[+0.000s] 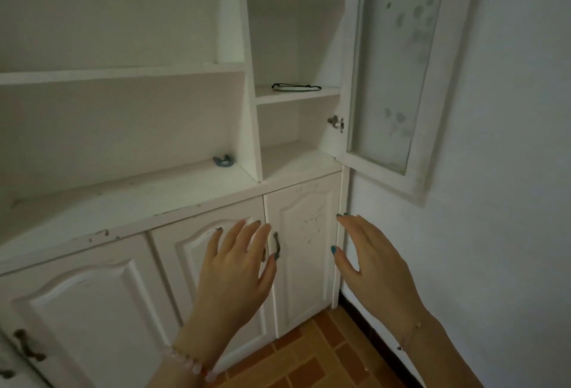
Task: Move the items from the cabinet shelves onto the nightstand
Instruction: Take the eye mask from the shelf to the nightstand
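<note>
A white cabinet (197,202) fills the view. A small teal clip-like item (223,161) lies on its wide lower shelf near the divider. A flat white item with a black cord (296,87) rests on the narrow right-hand shelf behind an open glass door (395,78). My left hand (236,270) is raised in front of the lower doors, fingers spread and holding nothing. My right hand (367,261) hovers beside it, near the cabinet's right edge, also spread and holding nothing. Both hands are well below the shelves. No nightstand is in view.
Closed lower cabinet doors with dark metal handles (276,245) stand right in front of my hands. A white wall (494,202) closes off the right side. Orange floor tiles (321,356) show below. The upper shelves hold nothing visible.
</note>
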The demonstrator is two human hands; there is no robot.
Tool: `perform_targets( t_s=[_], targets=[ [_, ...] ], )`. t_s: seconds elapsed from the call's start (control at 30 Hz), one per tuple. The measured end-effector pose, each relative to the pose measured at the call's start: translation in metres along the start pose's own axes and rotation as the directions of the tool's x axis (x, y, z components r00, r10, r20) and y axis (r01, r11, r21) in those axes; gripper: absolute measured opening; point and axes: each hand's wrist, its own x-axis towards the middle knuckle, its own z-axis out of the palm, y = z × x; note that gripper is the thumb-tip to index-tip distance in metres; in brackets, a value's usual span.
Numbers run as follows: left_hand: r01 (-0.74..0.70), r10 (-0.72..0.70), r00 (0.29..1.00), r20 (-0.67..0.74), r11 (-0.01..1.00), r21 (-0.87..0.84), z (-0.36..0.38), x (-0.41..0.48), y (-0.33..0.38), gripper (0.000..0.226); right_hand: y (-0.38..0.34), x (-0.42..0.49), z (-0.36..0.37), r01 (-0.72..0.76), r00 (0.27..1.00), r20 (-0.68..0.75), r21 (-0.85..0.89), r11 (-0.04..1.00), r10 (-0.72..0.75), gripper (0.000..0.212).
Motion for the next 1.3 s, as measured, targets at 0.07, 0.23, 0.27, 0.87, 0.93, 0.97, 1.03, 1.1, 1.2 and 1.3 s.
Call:
perform_targets(
  t_s=[0.07,0.23,0.27,0.87,0.93,0.97,1.03,1.1,1.2,1.3],
  targets=[
    [0.019,-0.019,1.0,0.006,1.0,0.006,0.016,0.019,0.005,0.049,0.018,0.019,0.009,0.021,1.0,0.017,0.014,1.0,-0.021,0.054],
    [0.04,-0.041,0.999,0.032,0.999,0.023,0.051,0.059,0.009,0.049,0.053,0.059,0.029,0.05,0.997,0.054,0.038,0.998,-0.052,0.054],
    [0.04,-0.041,0.999,0.036,0.999,0.028,0.058,0.067,0.009,0.049,0.061,0.067,0.033,0.048,0.997,0.05,0.04,0.998,-0.05,0.053],
    [0.076,-0.077,0.99,-0.12,0.997,-0.013,0.211,0.319,-0.025,0.047,0.176,0.344,0.096,0.197,0.98,-0.001,0.01,0.98,-0.197,0.059],
    [0.084,-0.083,0.988,-0.132,0.996,0.006,0.216,0.34,-0.03,0.046,0.183,0.378,0.104,0.227,0.974,0.006,0.021,0.974,-0.227,0.056],
    [0.087,-0.084,0.988,-0.131,0.996,0.017,0.218,0.348,-0.033,0.046,0.186,0.393,0.107,0.241,0.971,-0.003,0.031,0.97,-0.241,0.055],
    [0.095,-0.09,0.99,-0.112,0.995,0.04,0.223,0.36,-0.039,0.047,0.19,0.428,0.111,0.251,0.968,-0.035,0.067,0.966,-0.249,0.051],
    [0.111,-0.104,0.99,-0.096,0.992,0.065,0.227,0.371,-0.044,0.047,0.193,0.468,0.113,0.27,0.962,-0.065,0.096,0.958,-0.265,0.048],
    [0.14,-0.131,0.987,-0.089,0.984,0.109,0.23,0.385,-0.053,0.047,0.194,0.529,0.11,0.279,0.957,-0.116,0.138,0.95,-0.264,0.045],
    [0.178,-0.165,0.981,-0.101,0.975,0.135,0.231,0.394,-0.055,0.047,0.195,0.584,0.104,0.293,0.953,-0.129,0.17,0.941,-0.273,0.045]
  ],
)
